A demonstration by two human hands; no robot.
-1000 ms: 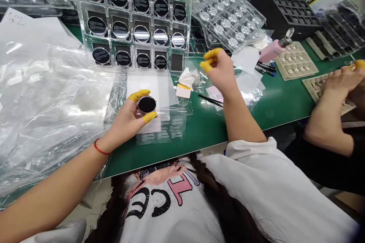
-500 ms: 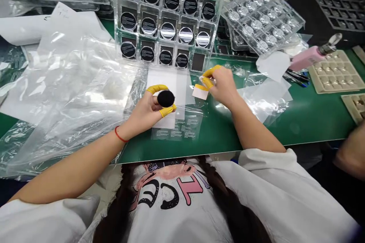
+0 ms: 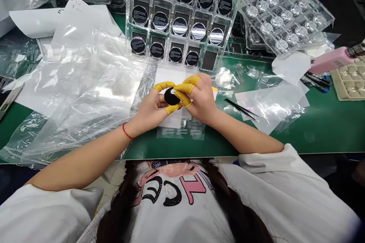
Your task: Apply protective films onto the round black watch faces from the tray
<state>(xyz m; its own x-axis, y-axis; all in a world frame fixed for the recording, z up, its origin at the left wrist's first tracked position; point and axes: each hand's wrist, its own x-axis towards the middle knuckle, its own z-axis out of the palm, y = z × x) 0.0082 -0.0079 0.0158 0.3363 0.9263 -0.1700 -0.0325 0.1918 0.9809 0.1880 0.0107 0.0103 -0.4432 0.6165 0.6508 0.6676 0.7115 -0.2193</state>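
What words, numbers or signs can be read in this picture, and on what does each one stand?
White T-shirt: large black and pink letters, upside down, not surely readable.
Black cards: white printed lines, too small to read.
Clear plastic sleeve: printed lines, too small to read.
Paper note: handwriting, too blurred to read.

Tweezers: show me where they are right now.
In the head view, the tweezers lie to the right of the person's right hand, across the edge of a clear plastic sheet on the green mat.
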